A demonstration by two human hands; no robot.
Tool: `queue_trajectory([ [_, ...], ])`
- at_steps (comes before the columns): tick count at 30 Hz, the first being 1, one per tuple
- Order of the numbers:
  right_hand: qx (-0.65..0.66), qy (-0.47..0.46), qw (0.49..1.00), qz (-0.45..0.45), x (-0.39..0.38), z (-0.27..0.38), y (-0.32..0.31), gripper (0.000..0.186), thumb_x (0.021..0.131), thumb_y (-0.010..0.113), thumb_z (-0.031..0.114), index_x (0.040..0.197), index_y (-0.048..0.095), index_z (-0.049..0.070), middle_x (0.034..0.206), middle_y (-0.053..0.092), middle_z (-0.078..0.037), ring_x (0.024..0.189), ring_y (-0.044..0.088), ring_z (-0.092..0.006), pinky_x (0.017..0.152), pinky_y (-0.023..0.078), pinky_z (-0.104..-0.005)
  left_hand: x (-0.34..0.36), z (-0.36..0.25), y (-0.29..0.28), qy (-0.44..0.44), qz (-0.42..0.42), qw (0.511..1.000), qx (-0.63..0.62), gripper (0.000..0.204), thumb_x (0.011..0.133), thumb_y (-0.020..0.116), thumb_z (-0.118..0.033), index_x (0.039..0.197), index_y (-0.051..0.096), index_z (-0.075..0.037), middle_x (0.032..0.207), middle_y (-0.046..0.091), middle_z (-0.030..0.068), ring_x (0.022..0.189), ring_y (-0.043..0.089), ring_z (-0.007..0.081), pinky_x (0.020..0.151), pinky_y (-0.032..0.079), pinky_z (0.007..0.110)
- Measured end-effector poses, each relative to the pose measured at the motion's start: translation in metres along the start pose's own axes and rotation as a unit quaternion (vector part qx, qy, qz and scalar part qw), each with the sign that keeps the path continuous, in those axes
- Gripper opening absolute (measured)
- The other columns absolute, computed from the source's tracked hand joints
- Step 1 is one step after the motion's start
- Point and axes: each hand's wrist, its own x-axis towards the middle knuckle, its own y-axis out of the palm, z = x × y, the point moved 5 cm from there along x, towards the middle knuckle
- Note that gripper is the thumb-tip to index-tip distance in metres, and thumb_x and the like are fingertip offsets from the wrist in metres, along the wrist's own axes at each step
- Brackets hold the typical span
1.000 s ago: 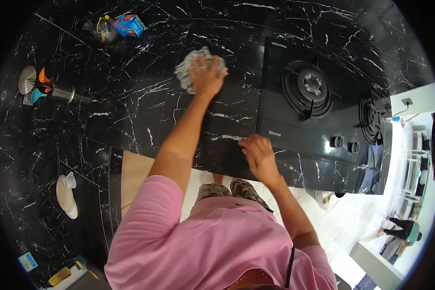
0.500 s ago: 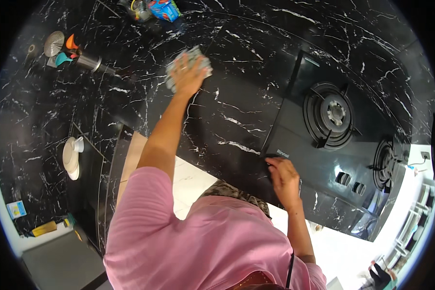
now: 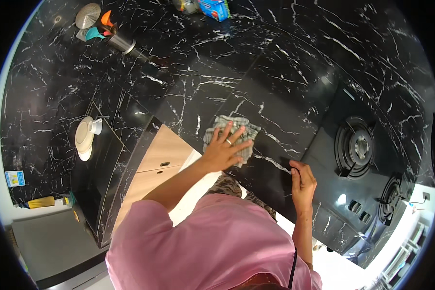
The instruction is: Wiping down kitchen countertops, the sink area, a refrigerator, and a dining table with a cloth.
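My left hand (image 3: 225, 149) lies flat with fingers spread on a grey-and-white checked cloth (image 3: 246, 126). It presses the crumpled cloth against the black marbled countertop (image 3: 198, 104), near the front edge. A ring shows on one finger. My right hand (image 3: 303, 186) is at the left edge of the black gas hob (image 3: 319, 145), its fingers curled in and thumb close to the forefinger. I see nothing between them.
Two burners (image 3: 360, 147) and control knobs (image 3: 355, 207) are on the right. At the far left stand a utensil holder (image 3: 121, 44) with ladles and a strainer. A blue packet (image 3: 214, 8) sits at the back. White dishes (image 3: 86, 137) are on the left, above wooden cabinet doors (image 3: 162, 152).
My left hand has drawn the cloth from the back of the counter toward me and to the right. My right hand stays by the hob edge. The view has shifted.
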Motion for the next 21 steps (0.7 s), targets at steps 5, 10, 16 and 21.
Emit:
queue_trajectory([
  [5,0.0,-0.052,0.998,0.022,0.027,0.05,0.057,0.016,0.094,0.058,0.002,0.106,0.068,0.001,0.098,0.068,-0.011,0.081,0.064,-0.021,0.069,0.05,-0.0301,-0.008,0.172,-0.02,-0.144,-0.056,0.988,0.029,0.065,0.091,0.06,-0.04,0.151,0.036,-0.037,0.163,0.009,0.0183,0.148,0.01,0.0454,0.113,0.014,0.066],
  [10,-0.004,-0.008,0.998,0.061,0.03,0.088,0.109,0.016,0.092,0.059,0.001,0.106,0.068,0.002,0.098,0.068,-0.013,0.086,0.064,-0.0262,0.076,0.05,-0.0345,-0.06,0.387,-0.042,-0.389,-0.101,0.904,0.146,0.06,0.095,0.043,-0.058,0.152,0.031,-0.042,0.161,0.013,0.024,0.144,0.012,0.0535,0.113,0.014,0.066],
  [16,-0.016,0.007,0.999,0.028,0.031,0.102,0.141,0.015,0.093,0.06,0.002,0.106,0.068,0.002,0.098,0.068,-0.013,0.082,0.066,-0.0227,0.07,0.051,-0.0306,0.037,0.388,-0.061,-0.403,-0.06,0.906,0.119,0.063,0.095,0.045,-0.055,0.153,0.032,-0.033,0.158,0.026,0.0202,0.146,0.018,0.0441,0.115,0.015,0.062],
  [21,-0.024,-0.009,0.999,0.022,0.036,0.119,0.161,0.016,0.091,0.061,-0.001,0.105,0.068,0.002,0.097,0.069,-0.014,0.082,0.066,-0.0266,0.071,0.051,-0.0326,0.129,0.186,-0.024,0.072,-0.132,0.988,-0.036,0.054,0.086,0.062,-0.043,0.138,0.054,-0.03,0.153,0.035,0.0166,0.139,0.032,0.041,0.113,0.022,0.06],
])
